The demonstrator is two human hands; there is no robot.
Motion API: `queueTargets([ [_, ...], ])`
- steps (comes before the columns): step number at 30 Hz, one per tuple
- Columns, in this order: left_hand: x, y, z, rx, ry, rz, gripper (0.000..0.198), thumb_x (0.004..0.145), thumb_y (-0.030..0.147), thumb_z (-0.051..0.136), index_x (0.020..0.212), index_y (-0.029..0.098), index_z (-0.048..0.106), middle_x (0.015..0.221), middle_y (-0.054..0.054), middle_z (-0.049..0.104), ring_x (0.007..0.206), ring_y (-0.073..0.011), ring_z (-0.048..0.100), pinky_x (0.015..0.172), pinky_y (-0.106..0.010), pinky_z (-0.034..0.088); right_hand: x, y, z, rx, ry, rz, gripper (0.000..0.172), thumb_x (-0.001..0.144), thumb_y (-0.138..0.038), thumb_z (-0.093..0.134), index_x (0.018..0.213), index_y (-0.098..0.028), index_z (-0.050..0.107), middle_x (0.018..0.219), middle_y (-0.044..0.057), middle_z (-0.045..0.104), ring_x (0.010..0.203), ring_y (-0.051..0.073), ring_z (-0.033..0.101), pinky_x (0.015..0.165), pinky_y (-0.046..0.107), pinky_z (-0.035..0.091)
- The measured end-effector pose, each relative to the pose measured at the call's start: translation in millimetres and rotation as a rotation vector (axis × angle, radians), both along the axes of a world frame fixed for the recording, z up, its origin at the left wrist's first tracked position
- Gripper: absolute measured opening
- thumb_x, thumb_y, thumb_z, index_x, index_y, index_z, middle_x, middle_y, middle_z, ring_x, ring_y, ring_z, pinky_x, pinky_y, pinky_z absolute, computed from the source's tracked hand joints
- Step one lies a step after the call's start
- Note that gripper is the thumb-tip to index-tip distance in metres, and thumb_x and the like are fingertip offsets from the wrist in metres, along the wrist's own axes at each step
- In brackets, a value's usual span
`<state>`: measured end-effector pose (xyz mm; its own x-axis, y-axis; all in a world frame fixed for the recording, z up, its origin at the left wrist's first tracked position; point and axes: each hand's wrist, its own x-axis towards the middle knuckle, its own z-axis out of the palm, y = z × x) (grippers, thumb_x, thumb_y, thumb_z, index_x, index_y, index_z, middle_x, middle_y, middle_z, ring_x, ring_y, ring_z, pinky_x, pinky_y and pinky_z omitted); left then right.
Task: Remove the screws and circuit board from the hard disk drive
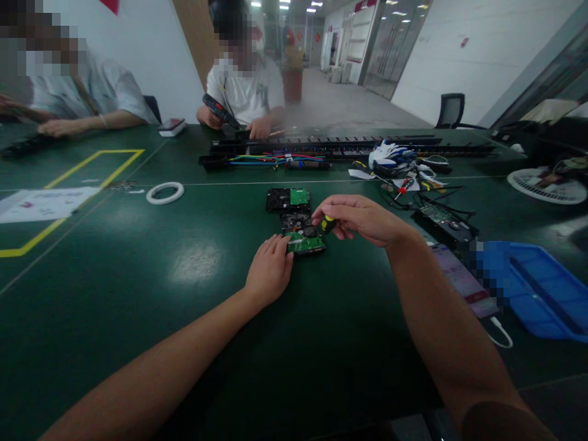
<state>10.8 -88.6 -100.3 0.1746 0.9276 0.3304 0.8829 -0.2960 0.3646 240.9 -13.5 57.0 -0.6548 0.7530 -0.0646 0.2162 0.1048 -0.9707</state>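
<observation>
A hard drive [305, 243] with a green circuit board lies on the green table in front of me. My left hand [270, 269] grips its left end, fingers over the edge and thumb toward me. Above the drive's right side, my right hand [361, 219] is closed around a screwdriver with a yellow and black handle [327, 224]. The screwdriver's tip cannot be made out. Just behind, a second hard drive [278, 199] lies with a smaller green board on it. Black drive casing [294, 221] shows between the two boards.
To the right are a loose circuit board [445, 222], a phone [462, 278] and a blue tray [542, 288]. Gloves [390, 158] and a red screwdriver [404, 185] lie farther back. A tape roll [165, 193] sits left. Across the table, a person [245, 92] holds a power tool [220, 111].
</observation>
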Motion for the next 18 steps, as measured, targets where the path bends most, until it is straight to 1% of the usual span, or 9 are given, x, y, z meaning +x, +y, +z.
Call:
queueTargets([
  [2,0,0,0.6,0.008,0.002,-0.001,0.043,0.106,0.028,0.046,0.145,0.013,0.051,0.147,-0.020,0.062,0.147,-0.0338,0.051,0.123,-0.057,0.042,0,0,-0.2,-0.024,0.008,0.021,0.024,0.102,-0.038,0.061,0.104,-0.020,0.076,0.111,0.007,0.077,0.061,0.009,0.061,0.046,0.020,0.044],
  [4,0,-1,0.3,0.016,0.002,-0.006,0.042,0.106,0.028,0.045,0.145,0.014,0.051,0.148,-0.018,0.062,0.147,-0.0336,0.052,0.122,-0.058,0.043,0,0,-0.5,-0.058,0.029,0.033,0.025,0.103,-0.039,0.061,0.104,-0.019,0.075,0.108,0.008,0.076,0.064,0.010,0.064,0.049,0.021,0.048],
  [8,0,0,-2.2,0.016,0.001,-0.004,0.043,0.106,0.029,0.045,0.146,0.013,0.050,0.147,-0.020,0.062,0.147,-0.0331,0.051,0.122,-0.058,0.042,1,1,-2.2,-0.158,0.120,0.031,0.021,0.101,-0.039,0.067,0.100,-0.019,0.069,0.111,0.010,0.076,0.070,0.013,0.070,0.060,0.025,0.059],
  [10,0,0,-3.1,0.021,0.004,-0.005,0.042,0.107,0.029,0.045,0.146,0.014,0.050,0.147,-0.020,0.062,0.147,-0.0335,0.052,0.122,-0.058,0.043,2,2,-3.4,-0.190,0.160,0.010,0.020,0.100,-0.039,0.069,0.101,-0.019,0.066,0.110,0.009,0.075,0.074,0.014,0.072,0.064,0.027,0.062],
  [12,0,0,-3.2,0.026,0.006,-0.007,0.042,0.107,0.029,0.045,0.145,0.015,0.050,0.147,-0.019,0.062,0.146,-0.0339,0.052,0.121,-0.058,0.044,2,3,-4.2,-0.187,0.182,-0.008,0.020,0.101,-0.039,0.068,0.107,-0.021,0.065,0.107,0.007,0.074,0.075,0.015,0.073,0.065,0.027,0.062],
  [15,0,0,-2.5,0.025,0.003,-0.006,0.042,0.106,0.029,0.045,0.145,0.014,0.051,0.147,-0.019,0.062,0.146,-0.0344,0.052,0.121,-0.058,0.044,5,4,-3.7,-0.122,0.157,-0.024,0.022,0.102,-0.038,0.065,0.119,-0.023,0.066,0.100,0.004,0.072,0.070,0.012,0.069,0.061,0.025,0.057],
  [16,-1,-1,-2.3,0.025,0.001,-0.006,0.042,0.106,0.029,0.045,0.145,0.014,0.051,0.147,-0.019,0.062,0.146,-0.0344,0.052,0.121,-0.058,0.044,7,5,-3.1,-0.088,0.132,-0.031,0.022,0.102,-0.038,0.065,0.119,-0.023,0.068,0.097,0.003,0.071,0.069,0.012,0.067,0.060,0.024,0.055],
  [18,-1,-1,-2.4,0.029,-0.006,-0.004,0.041,0.106,0.029,0.044,0.144,0.015,0.052,0.147,-0.019,0.062,0.146,-0.0341,0.053,0.121,-0.059,0.044,11,7,-1.7,-0.007,0.077,-0.057,0.021,0.102,-0.038,0.066,0.112,-0.021,0.072,0.090,0.002,0.069,0.069,0.011,0.063,0.058,0.022,0.052],
])
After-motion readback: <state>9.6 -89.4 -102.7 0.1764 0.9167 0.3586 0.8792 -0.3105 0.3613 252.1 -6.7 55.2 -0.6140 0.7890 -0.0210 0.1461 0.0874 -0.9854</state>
